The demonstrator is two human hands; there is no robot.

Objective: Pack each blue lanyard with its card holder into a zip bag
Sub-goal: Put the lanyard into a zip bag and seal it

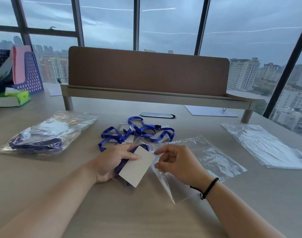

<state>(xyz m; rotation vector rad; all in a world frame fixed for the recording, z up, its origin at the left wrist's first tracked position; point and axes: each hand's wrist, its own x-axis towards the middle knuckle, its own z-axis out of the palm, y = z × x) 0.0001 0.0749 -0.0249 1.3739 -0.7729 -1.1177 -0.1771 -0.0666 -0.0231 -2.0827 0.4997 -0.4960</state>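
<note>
Card holder (137, 166) with bunched blue lanyard held in left hand (110, 160) grip at table (129, 212) centre, zip bag (198, 160) edge pinched by right hand (179, 163) at 3 o'clock, loose lanyards (138, 133) piled at 12, filled bag (47, 133) laid at 10, spare bags (267, 145) stacked at 2.

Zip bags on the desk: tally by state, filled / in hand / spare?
Filled zip bags: 1
Empty zip bag pinched by the right hand: 1
Spare stack: 1 stack; sheet count unreadable
Total: 2 single bags plus 1 stack
</note>
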